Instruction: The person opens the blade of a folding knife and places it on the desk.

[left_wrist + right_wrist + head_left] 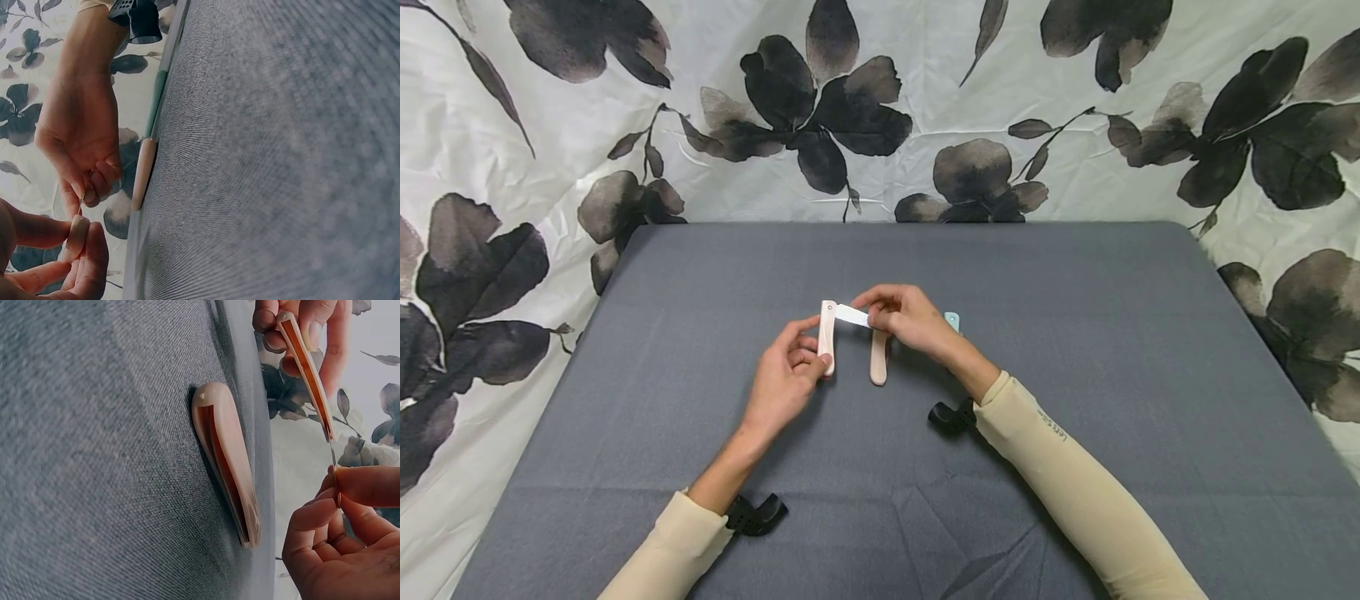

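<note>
My left hand (pixel 782 379) grips a pale pink folding razor (pixel 827 333) by its handle, fingers on one side and thumb near the lower end. The razor's thin metal blade (pixel 852 315) is swung out from the top of the handle toward the right. My right hand (pixel 910 319) pinches the far end of that blade between thumb and fingers. In the right wrist view, an orange-toned slot runs along the held handle (pixel 306 365). Beneath the right hand, a second pink folding razor (pixel 878 360) lies folded on the table, its upper end hidden by the hand.
A light blue-green razor handle (pixel 952 321) lies just behind the right wrist, partly covered. Grey cloth covers the table (pixel 1075 333), with creases near the front. A floral-print sheet (pixel 880 192) hangs behind it. Black wrist cameras (pixel 756 515) are strapped to both wrists.
</note>
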`<move>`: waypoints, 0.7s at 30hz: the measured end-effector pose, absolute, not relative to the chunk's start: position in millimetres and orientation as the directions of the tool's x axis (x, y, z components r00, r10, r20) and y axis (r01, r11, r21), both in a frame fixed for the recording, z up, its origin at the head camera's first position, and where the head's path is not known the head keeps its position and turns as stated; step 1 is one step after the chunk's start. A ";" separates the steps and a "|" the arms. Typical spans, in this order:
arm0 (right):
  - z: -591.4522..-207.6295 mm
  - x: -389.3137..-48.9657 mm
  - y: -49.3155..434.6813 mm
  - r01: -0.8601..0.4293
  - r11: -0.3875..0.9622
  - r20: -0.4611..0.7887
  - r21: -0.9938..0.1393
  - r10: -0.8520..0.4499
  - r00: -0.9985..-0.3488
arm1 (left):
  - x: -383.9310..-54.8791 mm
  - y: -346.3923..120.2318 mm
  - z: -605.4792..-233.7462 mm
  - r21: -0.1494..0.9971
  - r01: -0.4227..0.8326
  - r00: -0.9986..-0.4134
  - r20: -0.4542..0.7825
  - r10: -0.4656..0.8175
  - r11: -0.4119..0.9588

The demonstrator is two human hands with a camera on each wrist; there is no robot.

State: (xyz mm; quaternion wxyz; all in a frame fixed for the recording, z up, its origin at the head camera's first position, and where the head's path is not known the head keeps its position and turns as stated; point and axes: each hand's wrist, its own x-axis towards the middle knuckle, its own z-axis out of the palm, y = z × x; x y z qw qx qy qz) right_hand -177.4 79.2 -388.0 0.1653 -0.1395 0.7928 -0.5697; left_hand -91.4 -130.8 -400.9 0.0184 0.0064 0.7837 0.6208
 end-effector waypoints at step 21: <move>-391.5 -184.7 77.3 -0.073 0.234 -0.015 -0.969 -0.355 -0.935 | -93.3 -127.5 -404.9 0.976 -0.020 -0.999 -0.027 0.032 0.217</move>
